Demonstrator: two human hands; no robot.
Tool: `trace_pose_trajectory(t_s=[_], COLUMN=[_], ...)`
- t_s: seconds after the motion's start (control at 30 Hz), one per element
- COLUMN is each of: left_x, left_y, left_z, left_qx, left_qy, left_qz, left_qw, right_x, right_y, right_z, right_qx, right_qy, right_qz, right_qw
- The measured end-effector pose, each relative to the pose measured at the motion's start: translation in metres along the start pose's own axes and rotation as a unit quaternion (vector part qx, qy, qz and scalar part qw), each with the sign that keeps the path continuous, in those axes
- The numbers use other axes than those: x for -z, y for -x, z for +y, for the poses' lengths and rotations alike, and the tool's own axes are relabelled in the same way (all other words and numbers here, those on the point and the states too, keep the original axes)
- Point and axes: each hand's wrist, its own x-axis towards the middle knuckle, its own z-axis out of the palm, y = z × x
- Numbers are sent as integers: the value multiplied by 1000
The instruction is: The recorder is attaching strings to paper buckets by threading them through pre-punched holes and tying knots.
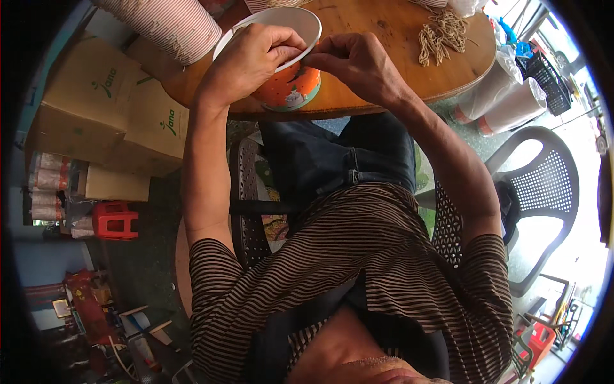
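So the orange paper cup [288, 86] sat upright at the near edge of the round wooden table [384, 38], its open mouth facing up. The left hand [246, 61] was draped over the rim from about 9 o'clock, fingers clamped on it, while the right hand [358, 61] came in from 3 o'clock, fingertips pinched together right at the rim. Both were equally close. Loose brown strings [441, 35] lay well apart at 1 o'clock.

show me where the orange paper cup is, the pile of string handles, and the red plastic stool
orange paper cup [295, 88], head view, on its orange side wall below the rim.
pile of string handles [441, 35], head view, middle of the tan bundle on the table.
red plastic stool [115, 220], head view, on its top.
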Motion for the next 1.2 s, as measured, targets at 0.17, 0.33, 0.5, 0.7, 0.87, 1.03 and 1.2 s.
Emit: trace_pose_trajectory(t_s=[0.17, 0.33, 0.5, 0.7, 0.87, 1.03, 1.2], left_x=[1, 3, 4, 10, 13, 21, 31], left_y=[-2, -4, -3, -1, 0, 4, 9], left_z=[1, 6, -3, -6, -16, -17, -9], left_qx=[-25, -62, -28, -36, -13, 35, 49], left_qy=[-42, -77, -51, -63, 6, 96, 171], left_qz=[-2, -9, -39, -41, -39, -29, -22], left_qw=[999, 995, 998, 997, 999, 994, 984], right_x=[-1, -3, -2, 7, 4, 5, 3], right_y=[-1, 0, 4, 10, 13, 8, -1], right_z=[1, 1, -1, 13, 9, 8, -2], right_qx=[9, 12, -2, -6, 29, 68, 69], right_qy=[8, -10, -26, -37, -90, -52, 25], right_qz=[0, 9, 2, 10, 23, -19, -7], right_qw=[1000, 1000, 1000, 999, 995, 996, 997])
